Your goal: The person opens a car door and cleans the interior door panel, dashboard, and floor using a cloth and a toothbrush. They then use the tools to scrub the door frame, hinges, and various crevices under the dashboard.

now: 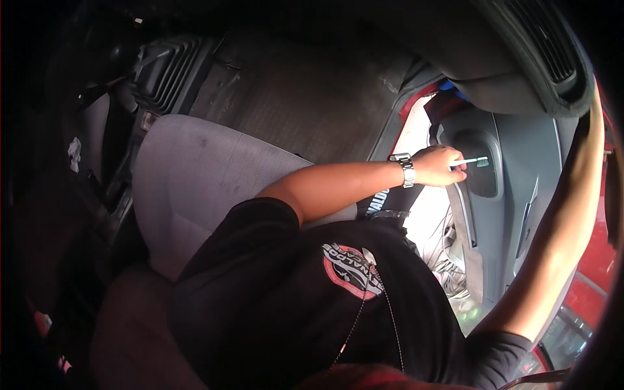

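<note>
My left hand point(439, 166), with a metal watch point(407, 170) on the wrist, is closed round the handle of a toothbrush point(465, 162). Its pale green bristles overlap the recessed pull area of the grey car door panel point(539, 153) in this view. On the right, my right forearm point(569, 195) stretches up along the outer side of the door panel. The right hand itself is hidden past the end of the dark dashboard point(500, 58).
A grey fabric car seat point(188, 175) lies to my left, beyond it a ribbed gear-lever boot point(175, 71). Dark floor matting point(292, 97) spreads ahead. Bright ground point(432, 221) shows through the open doorway, and red bodywork point(595, 273) stands at far right.
</note>
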